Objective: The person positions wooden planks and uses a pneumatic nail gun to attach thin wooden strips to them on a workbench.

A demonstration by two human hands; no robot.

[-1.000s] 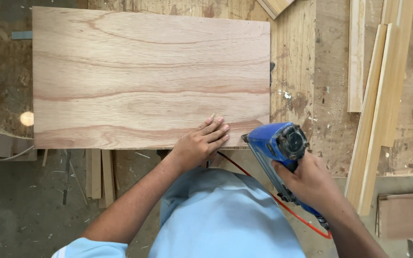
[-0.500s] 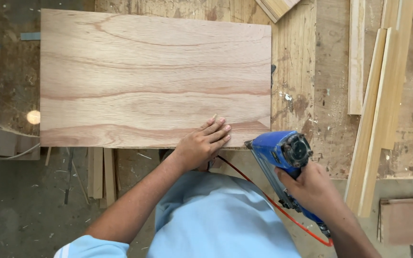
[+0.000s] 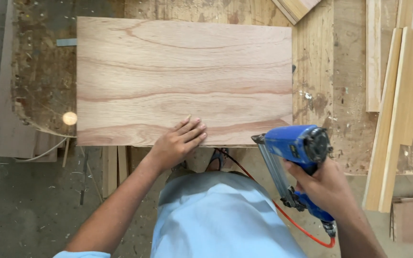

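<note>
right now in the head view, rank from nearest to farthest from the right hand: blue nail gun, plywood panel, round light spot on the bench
1. Blue nail gun, gripped in the right hand.
2. Plywood panel, up and left, under the left hand.
3. Round light spot, far left, beyond the panel.

Left hand [image 3: 177, 143] flat, fingers [image 3: 193, 130] together and extended; right hand [image 3: 323, 186] curled in a grip.
</note>
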